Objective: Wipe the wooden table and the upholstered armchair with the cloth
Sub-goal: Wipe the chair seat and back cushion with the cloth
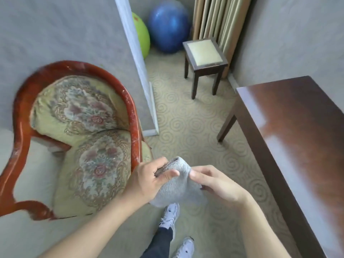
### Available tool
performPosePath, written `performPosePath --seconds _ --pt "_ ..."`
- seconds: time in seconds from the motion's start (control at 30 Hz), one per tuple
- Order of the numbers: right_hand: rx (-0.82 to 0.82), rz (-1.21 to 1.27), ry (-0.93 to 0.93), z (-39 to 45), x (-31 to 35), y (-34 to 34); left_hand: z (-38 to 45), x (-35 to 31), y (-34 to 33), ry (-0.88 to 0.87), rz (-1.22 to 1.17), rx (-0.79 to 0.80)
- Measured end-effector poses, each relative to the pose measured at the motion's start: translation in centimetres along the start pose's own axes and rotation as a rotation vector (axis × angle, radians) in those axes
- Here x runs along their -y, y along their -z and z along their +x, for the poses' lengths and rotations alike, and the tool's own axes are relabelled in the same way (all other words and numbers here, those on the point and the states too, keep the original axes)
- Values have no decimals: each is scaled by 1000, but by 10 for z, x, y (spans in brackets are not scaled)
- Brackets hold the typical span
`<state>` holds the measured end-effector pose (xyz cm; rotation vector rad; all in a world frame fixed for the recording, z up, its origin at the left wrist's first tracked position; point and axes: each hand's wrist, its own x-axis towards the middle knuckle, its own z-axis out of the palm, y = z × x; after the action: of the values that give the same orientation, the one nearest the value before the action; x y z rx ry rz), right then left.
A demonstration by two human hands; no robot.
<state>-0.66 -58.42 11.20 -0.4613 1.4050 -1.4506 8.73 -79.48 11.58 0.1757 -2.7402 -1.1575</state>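
- The person stood on the swirl-patterned carpet [188, 127] between the armchair [80, 138] and the wooden table [297, 127], both hands raised in front of the body
- The grey cloth [178, 183] was bunched up in mid-air between the hands, above the person's white shoes [170, 215], touching neither chair nor table
- The left hand [149, 181] gripped the cloth's upper left part, its fingers [167, 174] curled round a fold with the thumb laid across the front
- The right hand [216, 185] pinched the cloth's right edge, fingers narrow and bent onto the fabric
- The armchair stood to the person's left against the grey wall, its red-brown wooden frame curving round a floral back and seat cushion
- The table stood to the right, its dark polished surface catching pale streaks of light
- Farther back, a small dark stool [204, 62] with a pale padded seat stood before the curtains [219, 17]
- A blue exercise ball [168, 27] and a green one [142, 32] rested in the corner behind a white-edged partition
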Motion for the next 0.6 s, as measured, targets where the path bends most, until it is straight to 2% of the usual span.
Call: performPosePath --seconds 0.17,0.27,0.37,0.47,0.6 --pt "214 -3 -59 40 1 -78 -63 28 52 136 48 -104" --pt "252 53 -114 60 -5 -127 -94 43 85 189 58 -149" --pt "226 109 -142 79 -15 -172 -120 72 114 273 43 -198" --pt "120 8 -101 106 -22 -216 -141 114 140 341 85 -201" --pt "-40 56 -124 154 -41 -272 -164 181 174 385 -91 -175"
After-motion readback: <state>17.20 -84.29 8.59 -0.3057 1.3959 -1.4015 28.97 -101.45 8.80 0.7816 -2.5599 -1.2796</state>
